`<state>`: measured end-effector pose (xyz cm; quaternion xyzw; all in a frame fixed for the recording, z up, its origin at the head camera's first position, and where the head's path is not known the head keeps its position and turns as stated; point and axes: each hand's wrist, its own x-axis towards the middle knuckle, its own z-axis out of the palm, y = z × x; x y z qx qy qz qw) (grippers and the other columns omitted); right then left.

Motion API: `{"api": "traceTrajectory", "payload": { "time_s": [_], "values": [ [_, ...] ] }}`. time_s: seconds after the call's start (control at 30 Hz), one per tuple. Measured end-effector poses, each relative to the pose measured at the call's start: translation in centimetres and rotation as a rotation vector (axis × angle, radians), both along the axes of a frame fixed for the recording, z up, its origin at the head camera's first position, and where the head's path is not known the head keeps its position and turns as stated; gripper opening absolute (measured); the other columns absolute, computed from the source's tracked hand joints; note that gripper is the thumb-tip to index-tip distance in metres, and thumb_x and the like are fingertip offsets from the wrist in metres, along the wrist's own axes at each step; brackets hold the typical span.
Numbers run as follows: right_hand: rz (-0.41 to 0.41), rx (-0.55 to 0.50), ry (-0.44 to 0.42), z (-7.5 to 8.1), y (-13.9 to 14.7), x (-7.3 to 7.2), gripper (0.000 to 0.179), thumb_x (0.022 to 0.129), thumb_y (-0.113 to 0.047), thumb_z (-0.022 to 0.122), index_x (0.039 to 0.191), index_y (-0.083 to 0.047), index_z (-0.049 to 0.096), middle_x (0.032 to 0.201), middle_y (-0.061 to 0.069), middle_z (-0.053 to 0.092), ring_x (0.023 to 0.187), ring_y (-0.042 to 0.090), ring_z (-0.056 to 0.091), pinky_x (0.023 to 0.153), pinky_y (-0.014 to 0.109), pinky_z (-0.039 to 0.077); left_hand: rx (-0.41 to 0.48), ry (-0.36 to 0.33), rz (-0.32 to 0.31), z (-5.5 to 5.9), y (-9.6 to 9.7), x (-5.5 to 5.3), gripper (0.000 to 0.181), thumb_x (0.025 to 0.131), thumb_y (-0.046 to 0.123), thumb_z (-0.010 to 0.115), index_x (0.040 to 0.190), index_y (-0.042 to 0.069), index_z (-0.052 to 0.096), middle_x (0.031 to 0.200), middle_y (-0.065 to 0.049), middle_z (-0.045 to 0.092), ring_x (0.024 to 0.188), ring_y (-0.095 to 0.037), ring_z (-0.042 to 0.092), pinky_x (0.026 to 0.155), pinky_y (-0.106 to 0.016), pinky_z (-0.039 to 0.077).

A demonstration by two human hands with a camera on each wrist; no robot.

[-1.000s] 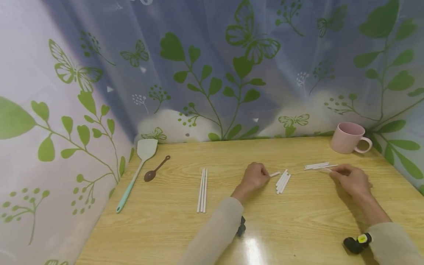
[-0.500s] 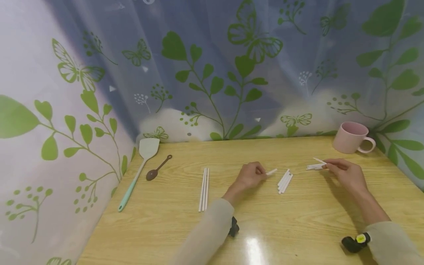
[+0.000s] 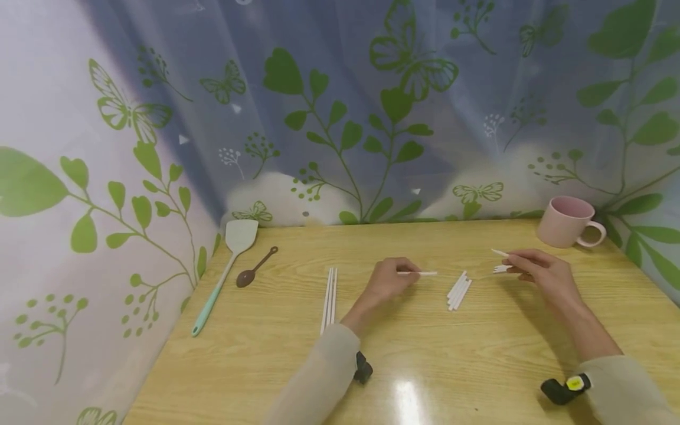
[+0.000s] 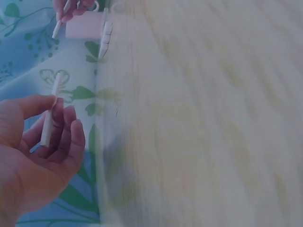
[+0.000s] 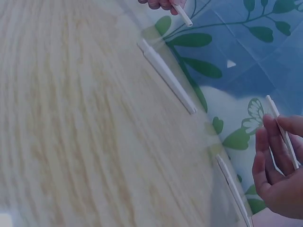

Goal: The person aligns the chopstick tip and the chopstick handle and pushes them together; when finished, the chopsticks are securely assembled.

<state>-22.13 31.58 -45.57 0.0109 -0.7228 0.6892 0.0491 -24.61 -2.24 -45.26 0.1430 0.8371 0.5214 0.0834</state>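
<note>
- While the left hand (image 3: 390, 277) pinches a short white stick (image 4: 50, 113) between thumb and fingers, the right hand (image 3: 547, 274) pinches a slimmer stick (image 3: 499, 252); each grip is closed to about a stick's thickness.
- Held left of the loose pile (image 3: 459, 292), the short white stick looks nearly level in the head view, long axis sideways, one end towards the right hand.
- The slimmer stick's tip points left and away, near a bunch (image 3: 501, 269) partly hidden by the right hand.
- Both seem light, stiff and prone to roll; a gentle mid-length pinch should suit.
</note>
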Motion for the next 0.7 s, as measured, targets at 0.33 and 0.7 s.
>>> {"api": "traceTrajectory", "payload": {
  "time_s": [0.33, 0.7],
  "values": [
    [0.217, -0.171, 0.081, 1.1, -3.3, 0.1, 0.021, 0.103, -0.003, 0.062, 0.122, 0.001, 0.071, 0.109, 0.002, 0.079, 0.096, 0.013, 0.077, 0.086, 0.024, 0.060, 0.150, 0.028, 0.030, 0.7, -2.1, 0.9, 0.005, 0.095, 0.025, 0.079, 0.099, 0.022, 0.081, 0.099, 0.009, 0.076, 0.092, -0.026, 0.074, 0.081, -0.046, 0.062],
    [0.296, -0.048, 0.055, 2.1, -7.3, 0.7, 0.028, 0.104, -0.011, 0.065, 0.126, 0.007, 0.068, 0.108, 0.002, 0.079, 0.097, 0.014, 0.076, 0.088, 0.028, 0.060, 0.287, -0.009, 0.004, 1.4, -4.2, 2.3, 0.012, 0.092, 0.018, 0.081, 0.104, 0.014, 0.082, 0.096, -0.011, 0.079, 0.087, -0.038, 0.076, 0.082, -0.055, 0.061]
  ]
}}
